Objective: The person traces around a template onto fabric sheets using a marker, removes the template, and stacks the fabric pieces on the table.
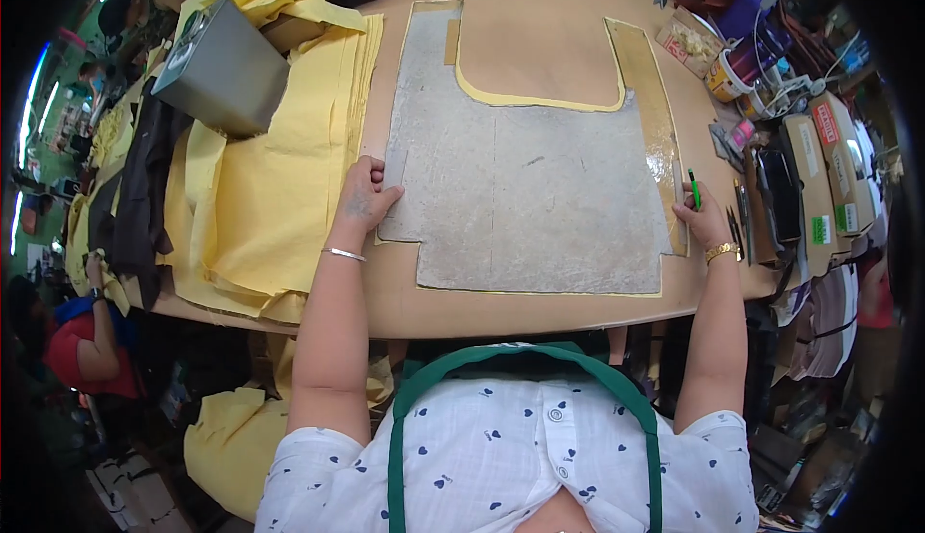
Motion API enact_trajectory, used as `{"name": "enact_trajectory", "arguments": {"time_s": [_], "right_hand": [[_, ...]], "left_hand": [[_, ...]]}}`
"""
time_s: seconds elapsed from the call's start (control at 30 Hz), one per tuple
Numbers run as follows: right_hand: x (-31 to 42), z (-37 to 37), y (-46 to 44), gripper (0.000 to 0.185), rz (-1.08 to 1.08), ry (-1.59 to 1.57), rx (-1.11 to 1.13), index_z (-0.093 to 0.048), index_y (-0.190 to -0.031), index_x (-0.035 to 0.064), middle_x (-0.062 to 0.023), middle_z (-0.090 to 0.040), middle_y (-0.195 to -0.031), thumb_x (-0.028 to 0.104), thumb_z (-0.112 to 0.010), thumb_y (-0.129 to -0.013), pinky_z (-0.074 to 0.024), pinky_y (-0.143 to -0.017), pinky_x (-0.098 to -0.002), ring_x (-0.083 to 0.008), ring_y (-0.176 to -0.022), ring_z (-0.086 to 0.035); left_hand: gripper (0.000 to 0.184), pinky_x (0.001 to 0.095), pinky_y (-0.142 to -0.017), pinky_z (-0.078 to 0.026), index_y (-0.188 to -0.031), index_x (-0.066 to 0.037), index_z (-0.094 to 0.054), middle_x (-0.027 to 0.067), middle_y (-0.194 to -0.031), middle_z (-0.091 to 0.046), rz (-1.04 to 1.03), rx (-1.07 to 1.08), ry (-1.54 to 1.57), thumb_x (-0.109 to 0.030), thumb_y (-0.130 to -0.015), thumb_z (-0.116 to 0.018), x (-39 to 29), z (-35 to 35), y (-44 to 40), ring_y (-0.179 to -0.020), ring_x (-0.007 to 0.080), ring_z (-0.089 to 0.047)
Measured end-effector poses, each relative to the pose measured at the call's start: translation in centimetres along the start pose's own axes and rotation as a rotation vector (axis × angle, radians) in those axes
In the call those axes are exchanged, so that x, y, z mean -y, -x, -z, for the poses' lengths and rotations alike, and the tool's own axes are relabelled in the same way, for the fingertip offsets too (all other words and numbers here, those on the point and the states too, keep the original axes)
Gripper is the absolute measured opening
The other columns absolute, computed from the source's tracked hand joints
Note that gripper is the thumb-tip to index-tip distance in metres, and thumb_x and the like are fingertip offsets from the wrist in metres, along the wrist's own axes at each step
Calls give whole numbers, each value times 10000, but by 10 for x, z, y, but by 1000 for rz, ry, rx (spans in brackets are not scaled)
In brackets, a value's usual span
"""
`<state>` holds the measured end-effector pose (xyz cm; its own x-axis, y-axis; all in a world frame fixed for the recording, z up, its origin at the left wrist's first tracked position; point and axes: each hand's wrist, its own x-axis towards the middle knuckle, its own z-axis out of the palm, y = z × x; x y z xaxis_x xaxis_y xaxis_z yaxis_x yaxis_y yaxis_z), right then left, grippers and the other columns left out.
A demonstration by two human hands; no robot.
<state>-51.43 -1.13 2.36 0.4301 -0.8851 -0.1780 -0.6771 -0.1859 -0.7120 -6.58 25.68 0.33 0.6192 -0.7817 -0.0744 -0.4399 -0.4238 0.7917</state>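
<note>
A large grey pattern template [540, 186] with a U-shaped cutout and brown-taped edges lies flat on the table. Thin yellow margins of cloth [540, 102] show from under its edges. My left hand [369, 198] pinches the template's left edge, thumb on top and fingers curled at the side. Over at the right edge, my right hand [705, 219] has its thumb against the template's taped strip. A green pen [695, 189] sticks up from between the fingers of that hand.
Stacked yellow cloth [270, 205] lies left, with a grey metal block [226, 70] on it. Dark cloth [145, 186] hangs over the left edge. Cardboard boxes [814, 176], pens [743, 220] and a bucket [729, 80] line the right. A person in red [92, 350] sits at far left.
</note>
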Motion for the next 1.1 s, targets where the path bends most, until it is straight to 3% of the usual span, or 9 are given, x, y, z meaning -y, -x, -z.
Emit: {"name": "enact_trajectory", "arguments": {"time_s": [0.2,0.3,0.5,0.6,0.8,0.9,1.1], "right_hand": [[-5,-2,-2,382,7,-7,-2,-469,-1042,0,9,-424,-693,74,-642,-710,-400,-598,-211,-83,-632,-426],[8,-3,3,387,-21,26,-8,-467,-1047,2,12,-420,-698,85,-644,-713,-392,-600,-210,-83,-638,-422],[1,-3,2,405,-31,2,-9,-464,-1064,1,12,-421,-699,88,-646,-712,-390,-602,-212,-84,-640,-422],[5,-4,2,414,-35,14,-18,-464,-1072,2,11,-420,-698,88,-645,-710,-389,-604,-213,-85,-643,-422],[0,-4,0,433,-40,16,-24,-460,-1089,1,11,-419,-701,94,-643,-708,-388,-601,-212,-86,-646,-424],[6,-5,3,436,-57,19,-30,-459,-1094,2,11,-417,-703,94,-642,-709,-385,-598,-211,-88,-645,-421],[1,-4,1,433,-48,-3,-23,-455,-1097,-2,12,-411,-703,89,-635,-714,-378,-591,-212,-89,-642,-416]], "left_hand": [[390,269,-627,-440,-903,23,-478,94,-809,-483,-10,-29,-15,-81,-596,-695,-6,1,3,-670,160,-475],[355,232,-600,-427,-906,3,-482,37,-784,-444,-46,-59,-50,-51,-614,-677,0,-2,2,-639,105,-425],[358,246,-621,-431,-908,8,-484,57,-794,-456,-57,-80,-69,-68,-615,-676,-4,-1,5,-649,127,-438],[374,301,-679,-447,-907,16,-479,145,-875,-487,-31,-54,-65,-96,-610,-675,-5,0,4,-748,226,-515],[369,315,-700,-449,-903,5,-476,149,-883,-490,-52,-76,-50,-102,-607,-669,-6,0,6,-777,248,-518],[388,277,-649,-438,-930,10,-474,93,-834,-470,-84,-100,-86,-92,-619,-681,-2,-2,6,-694,167,-480],[378,276,-642,-439,-913,10,-477,94,-837,-471,-117,-113,-99,-94,-615,-685,1,-3,6,-689,164,-479]]}}
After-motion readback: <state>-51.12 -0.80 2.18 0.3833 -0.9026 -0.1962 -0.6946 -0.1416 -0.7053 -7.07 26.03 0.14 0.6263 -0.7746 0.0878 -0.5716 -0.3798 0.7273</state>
